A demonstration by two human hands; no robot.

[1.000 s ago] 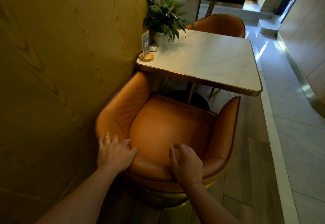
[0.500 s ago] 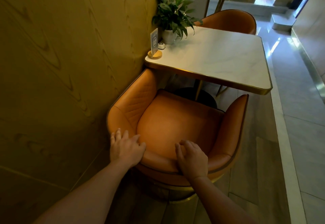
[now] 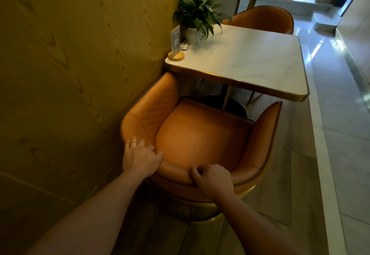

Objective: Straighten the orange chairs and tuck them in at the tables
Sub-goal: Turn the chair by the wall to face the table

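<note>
Gripping the curved backrest of the near orange chair, I have my left hand draped over the rim at the wall-side corner, fingers spread and curled onto the leather, and my right hand closed over the top edge nearer the middle. The chair sits directly ahead of both hands, its open front facing the table, so the push runs straight away from me toward the pedestal. I judge it only partly tucked: the left armrest tip is under the table's near corner, while the right arm lies short of the edge, which suggests a slight skew. The wood-grain wall sits just beside the left arm, leaving little room there; the tiled floor on the right is open. A far orange chair sits tucked opposite.
</note>
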